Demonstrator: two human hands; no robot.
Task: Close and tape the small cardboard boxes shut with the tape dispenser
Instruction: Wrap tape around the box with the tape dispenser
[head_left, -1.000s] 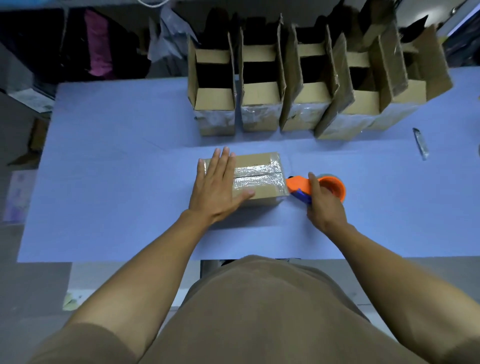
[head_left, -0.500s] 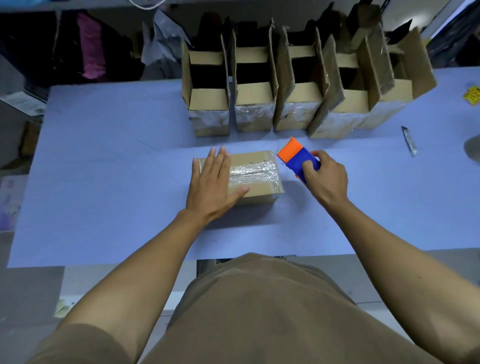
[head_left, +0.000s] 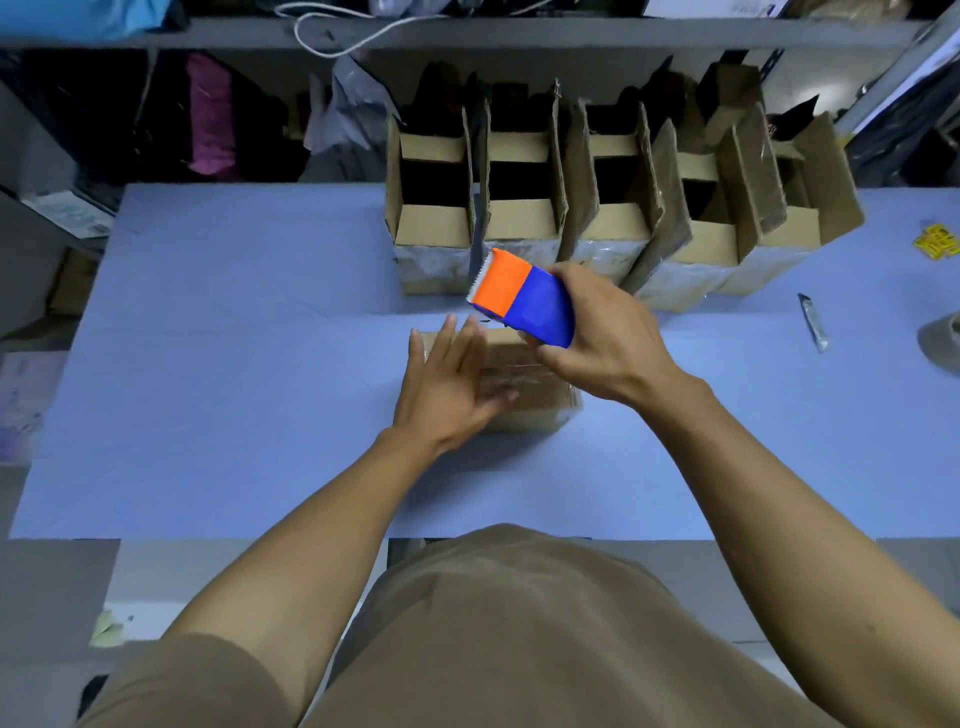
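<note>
A small closed cardboard box (head_left: 530, 395) with clear tape along its top seam lies in the middle of the blue table (head_left: 234, 364). My left hand (head_left: 447, 384) rests flat on the box's left half, fingers straight and spread. My right hand (head_left: 608, 332) grips the orange and blue tape dispenser (head_left: 524, 299), held in the air above the box's far right corner, its toothed orange end pointing up and left. Part of the box top is hidden by both hands.
Several open cardboard boxes (head_left: 530, 208) with upright flaps stand in a row at the table's far edge. A small silver cutter (head_left: 813, 322) lies on the right. A yellow label (head_left: 937, 241) and a grey object (head_left: 943, 343) sit at the right edge. Shelves with clutter stand behind.
My right hand has lifted the tape dispenser from the box's right end up and over toward the far side. My left hand stays flat on the box.
</note>
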